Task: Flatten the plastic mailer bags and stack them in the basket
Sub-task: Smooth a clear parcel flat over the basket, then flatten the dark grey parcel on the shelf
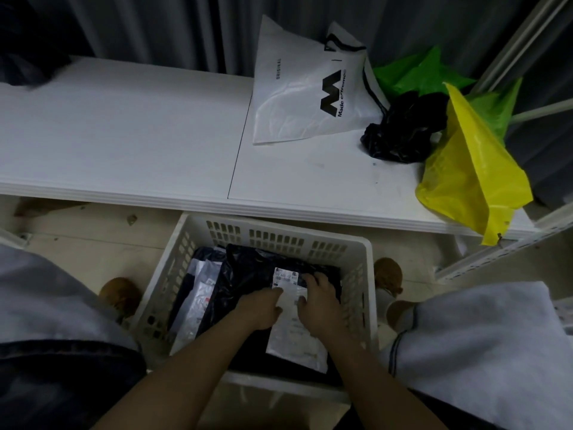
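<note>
Both hands down in the white basket, on the floor just below the worktop's front edge. Left hand laid palm-down, fingers fairly straight, pressing the left side of the label on a black mailer at the top of the stack. Right hand spread flat on the same label's right side, fingers apart, reaching onto the black plastic beyond it. Neither hand gripping anything; both pressing. Under the black mailer, toward the basket's left wall, more flattened bags: a grey-white one partly showing. On the worktop, toward its right end, still unflattened: a white printed bag leaning at the back edge, a crumpled black bag just beside it, a green bag behind that, and a yellow bag hanging over the front right corner. Knees in grey cloth at both lower corners of the view, and brown slippers either side of the basket.
</note>
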Demonstrator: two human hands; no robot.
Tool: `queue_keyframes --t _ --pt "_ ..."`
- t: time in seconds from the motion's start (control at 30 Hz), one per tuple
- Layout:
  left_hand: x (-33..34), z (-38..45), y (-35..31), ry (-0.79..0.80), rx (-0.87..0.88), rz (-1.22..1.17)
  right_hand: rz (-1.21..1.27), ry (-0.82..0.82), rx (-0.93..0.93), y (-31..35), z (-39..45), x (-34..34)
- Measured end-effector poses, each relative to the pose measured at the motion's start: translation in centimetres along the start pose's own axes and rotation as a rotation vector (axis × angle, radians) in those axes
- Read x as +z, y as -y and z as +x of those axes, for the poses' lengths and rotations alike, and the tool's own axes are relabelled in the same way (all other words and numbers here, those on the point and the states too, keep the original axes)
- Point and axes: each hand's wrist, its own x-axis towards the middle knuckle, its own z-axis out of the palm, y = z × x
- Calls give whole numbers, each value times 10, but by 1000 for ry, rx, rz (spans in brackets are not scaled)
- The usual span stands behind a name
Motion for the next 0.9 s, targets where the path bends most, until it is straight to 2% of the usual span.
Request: queue_keyframes --t 0.13,0.2,0.43,0.6,0.7,0.9 --pt "-29 -12 9 -327 23 88 -30 -145 -156 41 11 -17" --pt "-45 -18 14 -433 34 61 -35 -217 -223 60 19 -25" --pt "-126 -48 47 -644 -113 25 -102 -430 -432 139 58 -57" --pt "-191 -68 88 -794 -211 -27 -113 -402 -532 213 97 -83" --pt "-231 -75 121 -890 -249 -146 -110 -390 -601 264 124 -91" --pt "-302 -82 184 -997 -326 -232 -84 -334 -676 348 172 -94"
